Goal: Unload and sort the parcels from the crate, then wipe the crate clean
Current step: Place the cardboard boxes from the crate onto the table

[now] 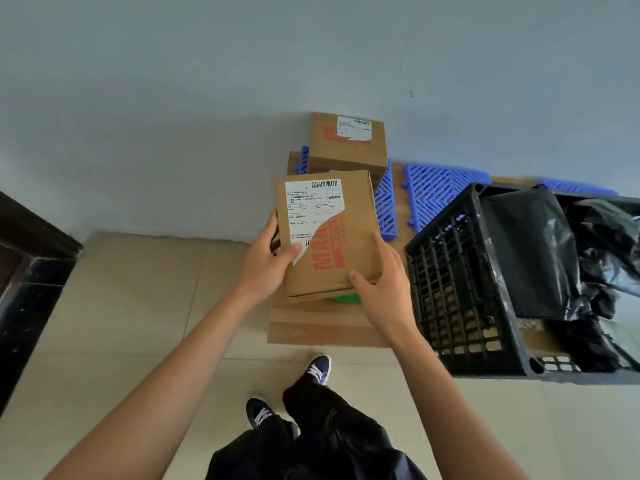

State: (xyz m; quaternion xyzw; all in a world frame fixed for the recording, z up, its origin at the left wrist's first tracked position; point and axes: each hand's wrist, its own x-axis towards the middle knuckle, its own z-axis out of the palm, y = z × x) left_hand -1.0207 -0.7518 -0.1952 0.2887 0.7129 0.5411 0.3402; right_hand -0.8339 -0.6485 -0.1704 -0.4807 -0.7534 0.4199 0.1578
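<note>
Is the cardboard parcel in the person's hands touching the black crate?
Apart. The head view shows the held cardboard parcel with a strip of wooden board and blue mat visible between its right edge and the black crate.

Both hands, left hand (268, 258) and right hand (381, 282), grip a labelled cardboard parcel (329, 233). A black crate (460, 289) holding black plastic bags (540, 251) stands just right.

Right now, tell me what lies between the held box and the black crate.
In the head view, blue grid mats on a wooden board lie between the held box and the black crate.
</note>
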